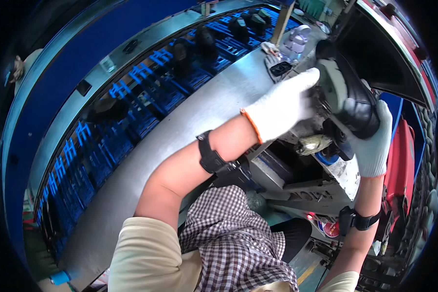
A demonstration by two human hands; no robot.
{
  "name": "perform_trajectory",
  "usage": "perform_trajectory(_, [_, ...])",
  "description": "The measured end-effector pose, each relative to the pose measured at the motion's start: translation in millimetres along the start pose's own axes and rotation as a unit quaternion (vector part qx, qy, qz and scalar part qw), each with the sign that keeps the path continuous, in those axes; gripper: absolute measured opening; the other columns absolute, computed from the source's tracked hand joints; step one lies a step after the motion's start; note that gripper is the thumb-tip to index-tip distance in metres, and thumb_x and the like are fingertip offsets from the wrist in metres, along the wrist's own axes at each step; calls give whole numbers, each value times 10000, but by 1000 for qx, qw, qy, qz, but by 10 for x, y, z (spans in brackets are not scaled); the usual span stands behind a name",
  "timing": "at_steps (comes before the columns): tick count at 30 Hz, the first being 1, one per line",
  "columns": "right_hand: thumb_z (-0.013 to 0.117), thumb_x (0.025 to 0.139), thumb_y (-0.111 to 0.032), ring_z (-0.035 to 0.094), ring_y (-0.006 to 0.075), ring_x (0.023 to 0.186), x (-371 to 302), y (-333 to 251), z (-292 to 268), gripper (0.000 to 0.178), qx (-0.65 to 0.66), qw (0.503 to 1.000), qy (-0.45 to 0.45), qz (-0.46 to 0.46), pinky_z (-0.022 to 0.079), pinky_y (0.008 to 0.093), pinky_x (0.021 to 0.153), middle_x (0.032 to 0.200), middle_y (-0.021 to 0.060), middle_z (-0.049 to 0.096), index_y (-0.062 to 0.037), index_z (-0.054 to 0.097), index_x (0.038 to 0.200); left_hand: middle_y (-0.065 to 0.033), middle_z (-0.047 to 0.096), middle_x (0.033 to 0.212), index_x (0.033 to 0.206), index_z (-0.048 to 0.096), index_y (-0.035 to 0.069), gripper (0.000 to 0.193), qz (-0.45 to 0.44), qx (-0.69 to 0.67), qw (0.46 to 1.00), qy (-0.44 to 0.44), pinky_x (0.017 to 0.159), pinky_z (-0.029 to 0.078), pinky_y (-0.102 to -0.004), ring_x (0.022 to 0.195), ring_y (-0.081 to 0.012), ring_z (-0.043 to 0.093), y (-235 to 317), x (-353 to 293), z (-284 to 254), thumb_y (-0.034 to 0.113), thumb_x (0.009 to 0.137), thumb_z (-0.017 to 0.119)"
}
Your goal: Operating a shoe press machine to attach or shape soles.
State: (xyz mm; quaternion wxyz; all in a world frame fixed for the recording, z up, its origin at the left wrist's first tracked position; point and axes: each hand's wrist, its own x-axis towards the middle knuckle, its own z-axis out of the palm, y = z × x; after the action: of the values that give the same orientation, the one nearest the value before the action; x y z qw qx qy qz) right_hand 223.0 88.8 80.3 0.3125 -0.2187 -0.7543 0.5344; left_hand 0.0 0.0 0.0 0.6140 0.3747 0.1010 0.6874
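A black shoe (359, 100) with a pale grey sole is tilted up above a worn machine (321, 177) at the right. My right hand (374, 143), in a white knitted glove, grips its lower end; part of the grip is hidden behind the shoe. My left hand (286, 104), also gloved in white, is just left of the sole with its upper fingers stretched toward it. Its lower edge is smeared by motion, and I see nothing held in it. Dark machine parts lie under the shoe, with a blue round piece (327, 158) among them.
A curved metal worktop (199, 114) runs along my left. Beyond it a blue-lit rack (146, 73) carries several dark shoes. A clear plastic container (296, 41) stands at the back. A large dark panel (382, 56) and a red casing (400, 163) border the right side.
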Motion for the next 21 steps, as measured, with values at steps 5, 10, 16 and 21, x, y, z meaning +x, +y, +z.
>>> perform_trajectory(5, [522,1081,-368,399,257,1533,-71,-123,904,693,-63,993,-84,-58,272,410,1273,1650,187,427,-4,343,1643,-95,693,1316,1397,600,82,455,112,-65,966,224,1045,557,-432,1156,-245,697,405,-669,380,344,1028,552])
perform_trajectory(10, [532,1078,-407,363,303,1560,-366,-87,605,744,-119,976,32,-178,233,433,1296,1656,209,411,57,325,1622,-29,693,961,1051,680,103,212,115,102,889,432,774,588,-340,835,-167,680,1049,-1259,-391,206,877,741])
perform_trajectory(16, [464,1086,-124,547,257,1417,-681,70,7,434,-208,922,302,-122,402,360,1215,1552,181,548,91,558,1451,-25,643,782,851,684,75,192,114,342,716,597,636,505,-333,683,-171,628,2030,-1588,-2149,149,728,811])
perform_trajectory(21, [458,1085,-96,564,251,1396,-516,106,-20,409,-199,922,300,-141,423,360,1194,1529,168,573,98,579,1424,-285,515,1538,1550,348,-82,982,-49,635,483,601,1183,419,-425,1426,-412,522,2586,-2124,-3303,220,742,816])
